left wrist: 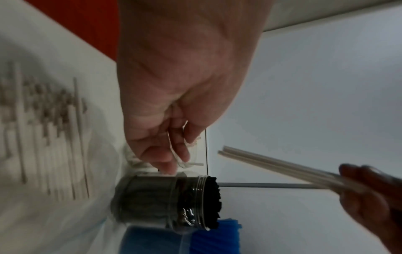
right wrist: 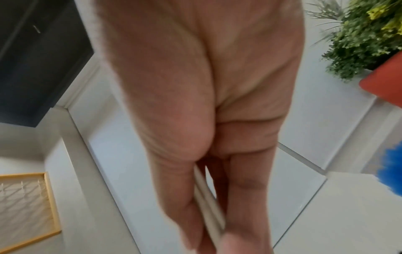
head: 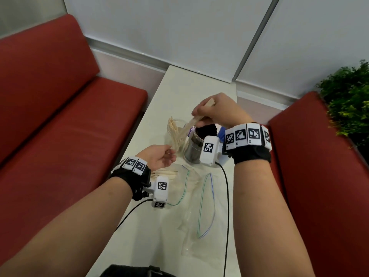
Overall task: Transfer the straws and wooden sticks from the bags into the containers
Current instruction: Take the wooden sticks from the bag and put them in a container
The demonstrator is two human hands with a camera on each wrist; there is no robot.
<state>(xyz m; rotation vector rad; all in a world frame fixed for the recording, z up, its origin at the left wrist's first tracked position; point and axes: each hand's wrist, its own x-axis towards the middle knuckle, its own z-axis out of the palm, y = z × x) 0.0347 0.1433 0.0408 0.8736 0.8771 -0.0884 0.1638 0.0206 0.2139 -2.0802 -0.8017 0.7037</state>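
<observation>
My right hand (head: pixel 201 114) pinches a small bundle of wooden sticks (head: pixel 191 124) above the jars, their lower ends slanting down into the clear jar (head: pixel 177 134), which holds several sticks. In the left wrist view the bundle (left wrist: pixel 272 163) juts from the right hand (left wrist: pixel 365 189). My left hand (head: pixel 162 156) curls around the clear jar (left wrist: pixel 187 154) low on its near side. A second jar (head: pixel 194 148) packed with black straws (left wrist: pixel 214 202) stands just right of it. More wooden sticks (head: pixel 163 173) lie in a zip bag (head: pixel 179 176) under my left wrist.
A second, flattened zip bag (head: pixel 205 206) lies near the table's (head: pixel 179 86) front. Blue straws (left wrist: pixel 217 232) stand behind the black-straw jar. Red bench seats (head: pixel 60 126) flank the narrow table, and a green plant (head: pixel 349 96) is at the right. Wrist cables trail across the tabletop.
</observation>
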